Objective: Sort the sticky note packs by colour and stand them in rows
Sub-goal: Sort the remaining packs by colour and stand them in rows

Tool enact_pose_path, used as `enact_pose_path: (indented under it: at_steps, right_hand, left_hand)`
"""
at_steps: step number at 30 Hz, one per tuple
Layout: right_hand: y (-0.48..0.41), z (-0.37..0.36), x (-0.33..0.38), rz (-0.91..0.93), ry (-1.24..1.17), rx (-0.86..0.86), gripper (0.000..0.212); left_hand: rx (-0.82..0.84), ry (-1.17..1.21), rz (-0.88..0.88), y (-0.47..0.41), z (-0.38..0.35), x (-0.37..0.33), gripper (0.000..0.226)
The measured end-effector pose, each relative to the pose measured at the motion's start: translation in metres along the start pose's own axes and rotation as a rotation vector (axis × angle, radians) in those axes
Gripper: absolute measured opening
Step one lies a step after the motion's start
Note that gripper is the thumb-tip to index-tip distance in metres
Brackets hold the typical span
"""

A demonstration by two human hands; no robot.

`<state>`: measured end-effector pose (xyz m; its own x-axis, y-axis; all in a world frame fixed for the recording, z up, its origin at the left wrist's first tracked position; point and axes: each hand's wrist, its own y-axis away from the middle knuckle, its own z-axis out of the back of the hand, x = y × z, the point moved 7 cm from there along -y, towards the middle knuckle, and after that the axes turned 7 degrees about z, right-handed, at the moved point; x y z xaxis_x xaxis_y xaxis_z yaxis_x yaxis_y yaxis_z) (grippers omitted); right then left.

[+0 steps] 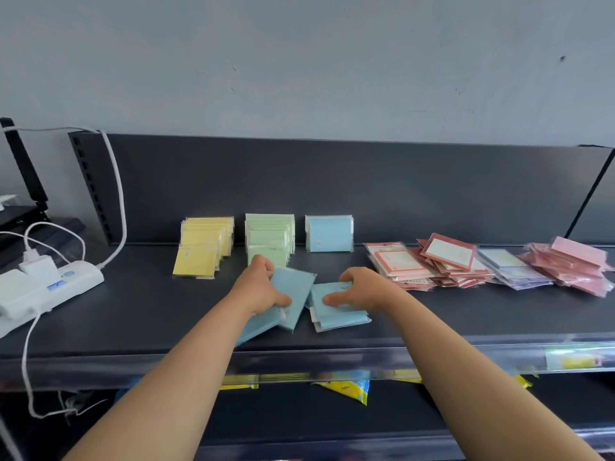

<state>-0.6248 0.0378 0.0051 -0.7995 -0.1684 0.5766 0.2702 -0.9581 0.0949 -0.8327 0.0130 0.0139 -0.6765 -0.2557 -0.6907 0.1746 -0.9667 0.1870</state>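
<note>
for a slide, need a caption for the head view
Left hand and right hand each hold loose blue packs on the shelf near standing yellow row, green row and blue row.

Pale grey wall (pixel 299 61) at twelve o'clock, dark metal shelf (pixel 133 311) with upright back panel (pixel 416 188) below, white power strip (pixel 76 282) at nine o'clock.

The metal shelf (pixel 133 311) is dark charcoal grey, and the painted wall (pixel 299 61) behind it is pale bluish grey. The standing sticky note packs are in plain colours: pastel yellow packs (pixel 203 247), mint green packs (pixel 269 237) and a sky blue pack (pixel 329 233). The loose pale blue packs (pixel 293 294) match that blue. Further right lie red-bordered white packs (pixel 442 261), lilac packs (pixel 512 267) and pink packs (pixel 575 264). The plastic power strip (pixel 53 284) is white.
</note>
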Motion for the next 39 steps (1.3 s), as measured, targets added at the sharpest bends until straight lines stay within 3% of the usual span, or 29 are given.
enact_pose_path:
  at_steps: [5, 9, 12, 17, 22, 25, 28, 33, 36, 39]
  right_hand:
    - [0.004, 0.002, 0.004, 0.013, -0.003, 0.011, 0.075]
    - [0.003, 0.016, 0.014, 0.1, -0.043, -0.099, 0.07]
    - [0.001, 0.033, 0.031, 0.22, -0.233, -0.243, 0.059]
    - [-0.013, 0.048, 0.041, 0.322, -0.338, -0.289, 0.029]
    - [-0.029, 0.078, 0.017, 0.301, -0.433, -0.387, 0.017]
    - [-0.043, 0.09, 0.0, 0.258, -0.486, -0.396, 0.018]
    - [-0.059, 0.092, -0.014, 0.214, -0.405, -0.366, 0.019]
    - [-0.09, 0.095, -0.029, 0.185, -0.2, -0.359, 0.034]
    - [-0.109, 0.098, -0.037, 0.133, -0.027, -0.363, 0.022]
    - [-0.123, 0.097, -0.039, 0.103, 0.065, -0.348, 0.013]
  left_hand:
    - [-0.036, 0.089, -0.015, 0.0, 0.008, -0.002, 0.075]
    - [-0.068, 0.157, -0.076, -0.003, 0.021, -0.015, 0.061]
    - [-0.054, 0.198, -0.128, -0.005, 0.023, -0.032, 0.057]
    - [-0.077, 0.167, -0.232, -0.01, 0.013, -0.07, 0.057]
    - [-0.104, 0.182, -0.159, -0.028, 0.014, -0.074, 0.052]
    - [-0.129, 0.215, -0.105, -0.048, 0.005, -0.071, 0.028]
    - [-0.165, 0.293, -0.098, -0.066, -0.004, -0.078, 0.008]
    - [-0.228, 0.235, -0.087, -0.097, -0.013, -0.089, 0.018]
    - [-0.287, 0.179, -0.078, -0.114, -0.017, -0.089, 0.009]
    - [-0.294, 0.111, -0.069, -0.124, -0.023, -0.088, 0.015]
